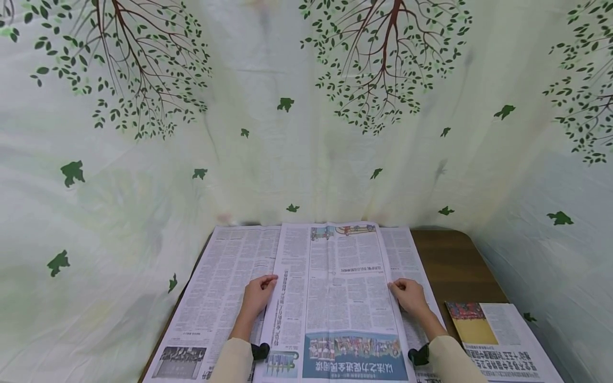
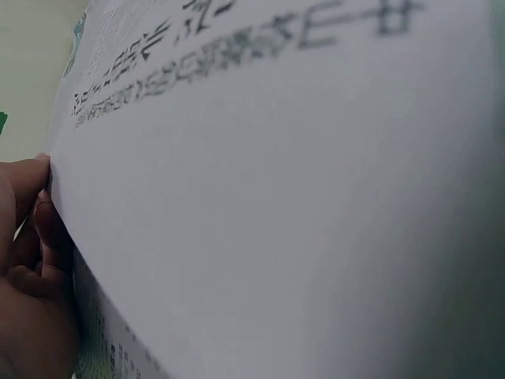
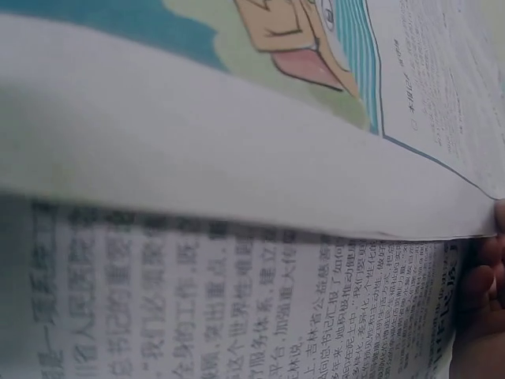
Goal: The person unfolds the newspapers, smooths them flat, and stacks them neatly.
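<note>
A newspaper sheet (image 1: 351, 298) with a blue illustrated block at its near end lies over a wider spread newspaper (image 1: 225, 271) on the table. My left hand (image 1: 257, 295) pinches the sheet's left edge between thumb and fingers. On the opposite edge, my right hand (image 1: 411, 297) pinches it at about the same height. Close up in the left wrist view, the sheet (image 2: 260, 205) rises beside the thumb and curled fingers (image 2: 51, 225). The right wrist view shows the sheet's edge (image 3: 237, 150) lifted above the printed page (image 3: 237, 300) below, with fingertips (image 3: 477, 280) at far right.
A folded newspaper (image 1: 507, 340) with a red and yellow picture lies at the near right. Brown tabletop (image 1: 455, 260) shows behind it. A pale curtain (image 1: 335, 175) printed with trees and leaves hangs around the table's back and sides.
</note>
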Demonstrator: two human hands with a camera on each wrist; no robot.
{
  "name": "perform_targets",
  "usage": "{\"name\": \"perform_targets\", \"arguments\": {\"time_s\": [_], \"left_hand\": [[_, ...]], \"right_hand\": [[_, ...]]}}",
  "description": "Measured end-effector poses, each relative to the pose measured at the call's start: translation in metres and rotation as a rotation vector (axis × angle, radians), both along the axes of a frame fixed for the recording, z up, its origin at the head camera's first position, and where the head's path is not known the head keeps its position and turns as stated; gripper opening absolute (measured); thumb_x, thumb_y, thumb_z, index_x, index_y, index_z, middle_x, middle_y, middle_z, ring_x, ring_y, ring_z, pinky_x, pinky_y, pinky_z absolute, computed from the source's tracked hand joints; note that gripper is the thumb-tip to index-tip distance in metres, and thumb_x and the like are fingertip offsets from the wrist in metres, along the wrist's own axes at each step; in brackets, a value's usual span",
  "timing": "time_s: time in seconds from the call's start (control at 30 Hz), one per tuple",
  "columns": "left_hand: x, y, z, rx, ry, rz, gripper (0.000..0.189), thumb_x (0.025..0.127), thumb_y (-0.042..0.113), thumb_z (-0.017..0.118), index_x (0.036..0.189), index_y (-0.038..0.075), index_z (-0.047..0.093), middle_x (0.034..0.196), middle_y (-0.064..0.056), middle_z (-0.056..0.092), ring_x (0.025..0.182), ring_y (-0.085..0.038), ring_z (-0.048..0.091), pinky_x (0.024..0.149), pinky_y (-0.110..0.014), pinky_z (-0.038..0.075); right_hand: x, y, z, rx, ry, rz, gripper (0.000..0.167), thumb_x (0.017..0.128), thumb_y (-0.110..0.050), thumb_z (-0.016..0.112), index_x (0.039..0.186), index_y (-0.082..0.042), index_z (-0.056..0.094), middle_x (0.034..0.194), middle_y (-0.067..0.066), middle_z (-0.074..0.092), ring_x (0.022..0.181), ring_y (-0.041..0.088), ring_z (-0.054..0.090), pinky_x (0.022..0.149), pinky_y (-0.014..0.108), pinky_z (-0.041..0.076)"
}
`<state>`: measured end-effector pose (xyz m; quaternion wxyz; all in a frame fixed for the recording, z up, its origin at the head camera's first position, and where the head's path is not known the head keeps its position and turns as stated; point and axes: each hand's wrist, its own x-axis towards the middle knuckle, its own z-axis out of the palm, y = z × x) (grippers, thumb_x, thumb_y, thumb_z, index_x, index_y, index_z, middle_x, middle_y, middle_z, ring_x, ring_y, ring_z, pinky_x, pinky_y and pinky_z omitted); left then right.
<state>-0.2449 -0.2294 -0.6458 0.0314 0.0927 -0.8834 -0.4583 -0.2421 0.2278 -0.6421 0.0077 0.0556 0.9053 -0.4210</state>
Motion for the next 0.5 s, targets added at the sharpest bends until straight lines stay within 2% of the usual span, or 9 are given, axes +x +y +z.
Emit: {"name": "perform_targets", "arguments": {"time_s": [0.2, 0.33, 0.5], "left_hand": [[0.0029, 0.0010, 0.0004, 0.007, -0.018, -0.020, 0.032, 0.098, 0.019, 0.071, 0.129, 0.012, 0.072, 0.104, -0.004, 0.073, 0.080, -0.013, 0.058, 0.068, -0.022, 0.046], [0.0058, 0.0029, 0.0037, -0.007, -0.018, -0.036, 0.038, 0.097, 0.019, 0.073, 0.134, 0.011, 0.069, 0.097, -0.005, 0.069, 0.078, -0.014, 0.056, 0.067, -0.023, 0.044], [0.0058, 0.0036, 0.0047, -0.080, -0.001, -0.040, 0.045, 0.092, 0.021, 0.078, 0.136, 0.012, 0.068, 0.089, -0.003, 0.059, 0.078, -0.015, 0.050, 0.067, -0.024, 0.039]], "right_hand": [[-0.0005, 0.0003, -0.0052, -0.013, 0.006, -0.034, 0.025, 0.100, -0.026, 0.067, 0.097, -0.003, 0.076, 0.080, 0.006, 0.069, 0.066, 0.016, 0.056, 0.058, 0.029, 0.046], [-0.0021, 0.0014, -0.0071, -0.051, 0.003, -0.059, 0.028, 0.099, -0.028, 0.069, 0.105, -0.003, 0.077, 0.088, 0.008, 0.072, 0.070, 0.016, 0.060, 0.060, 0.027, 0.048], [-0.0026, 0.0032, -0.0062, -0.102, -0.004, -0.056, 0.032, 0.099, -0.030, 0.070, 0.114, -0.002, 0.075, 0.094, 0.010, 0.073, 0.074, 0.016, 0.062, 0.060, 0.026, 0.050]]}}
